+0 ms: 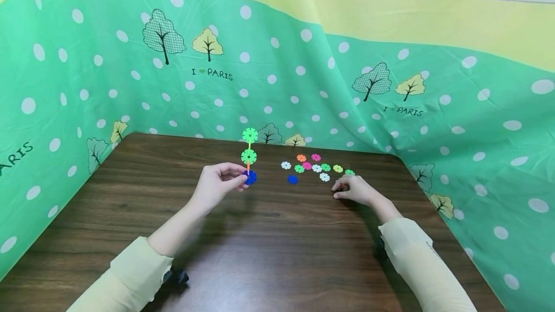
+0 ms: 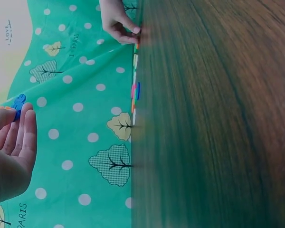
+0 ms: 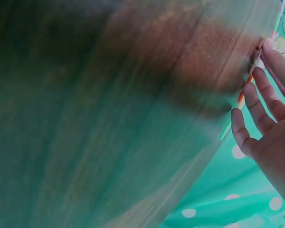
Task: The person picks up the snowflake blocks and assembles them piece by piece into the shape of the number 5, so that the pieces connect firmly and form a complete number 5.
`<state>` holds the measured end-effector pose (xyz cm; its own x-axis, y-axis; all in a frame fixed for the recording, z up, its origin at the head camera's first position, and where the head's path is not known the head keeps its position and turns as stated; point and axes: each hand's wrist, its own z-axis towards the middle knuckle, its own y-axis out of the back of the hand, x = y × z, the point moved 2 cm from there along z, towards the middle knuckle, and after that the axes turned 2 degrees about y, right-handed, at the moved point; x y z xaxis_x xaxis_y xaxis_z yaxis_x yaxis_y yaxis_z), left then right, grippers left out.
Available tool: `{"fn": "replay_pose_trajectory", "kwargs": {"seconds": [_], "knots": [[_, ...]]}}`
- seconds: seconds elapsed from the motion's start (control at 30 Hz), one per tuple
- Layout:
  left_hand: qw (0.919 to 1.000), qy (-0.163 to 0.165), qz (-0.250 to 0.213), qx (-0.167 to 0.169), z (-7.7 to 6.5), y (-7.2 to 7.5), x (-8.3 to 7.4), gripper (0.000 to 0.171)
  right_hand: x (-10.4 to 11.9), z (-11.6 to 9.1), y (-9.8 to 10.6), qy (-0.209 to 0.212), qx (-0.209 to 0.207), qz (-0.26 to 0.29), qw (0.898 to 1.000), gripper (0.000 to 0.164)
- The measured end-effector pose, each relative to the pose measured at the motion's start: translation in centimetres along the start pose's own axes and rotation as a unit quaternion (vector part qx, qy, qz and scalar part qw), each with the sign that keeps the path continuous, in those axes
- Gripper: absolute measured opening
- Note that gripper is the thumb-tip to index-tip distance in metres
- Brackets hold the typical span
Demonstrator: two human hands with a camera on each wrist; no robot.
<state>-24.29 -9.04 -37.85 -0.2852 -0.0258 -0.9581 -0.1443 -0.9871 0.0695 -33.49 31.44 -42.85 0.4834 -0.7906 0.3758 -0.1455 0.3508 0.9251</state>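
Observation:
My left hand point(image 1: 217, 184) pinches a blue notched disc point(image 1: 251, 177) at the bottom of an upright chain of plastic snowflake discs. Above it an orange disc point(image 1: 248, 165) stands edge-on, then a green disc point(image 1: 249, 157), a thin yellow one and a top green disc point(image 1: 249, 135). In the left wrist view the blue disc point(image 2: 19, 105) sits between thumb and fingers. My right hand point(image 1: 355, 189) is low at the tabletop, right of the loose discs, fingers loosely bent. Its fingertips are right at an orange disc point(image 3: 241, 97) in the right wrist view.
Several loose discs lie at the back of the brown wooden table point(image 1: 269, 240), among them a blue disc point(image 1: 293, 179), a white disc point(image 1: 324, 176), a pink disc point(image 1: 316, 157) and a yellow disc point(image 1: 338, 168). A green dotted curtain point(image 1: 277, 95) hangs behind the table.

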Motion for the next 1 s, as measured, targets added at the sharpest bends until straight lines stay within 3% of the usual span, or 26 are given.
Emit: {"fn": "replay_pose_trajectory", "kwargs": {"seconds": [0.2,0.33,0.47,1.0], "knots": [[1.0000,0.000,-0.001,0.000,-0.01,-0.16,-0.06,0.021,0.12,0.10,0.00,0.009,0.003,-0.006,1.000,0.005],[1.0000,0.000,0.002,-0.001,0.04,-0.19,-0.10,0.021,-0.03,-0.05,0.27,0.007,0.019,-0.009,1.000,0.014],[1.0000,0.006,0.001,-0.001,0.14,-0.21,0.10,0.022,-0.18,-0.29,0.58,-0.005,0.036,-0.002,0.999,0.021],[1.0000,-0.002,-0.006,0.000,0.21,-0.53,-0.15,0.020,0.37,-0.62,0.51,-0.057,0.040,0.032,0.997,0.014]]}}
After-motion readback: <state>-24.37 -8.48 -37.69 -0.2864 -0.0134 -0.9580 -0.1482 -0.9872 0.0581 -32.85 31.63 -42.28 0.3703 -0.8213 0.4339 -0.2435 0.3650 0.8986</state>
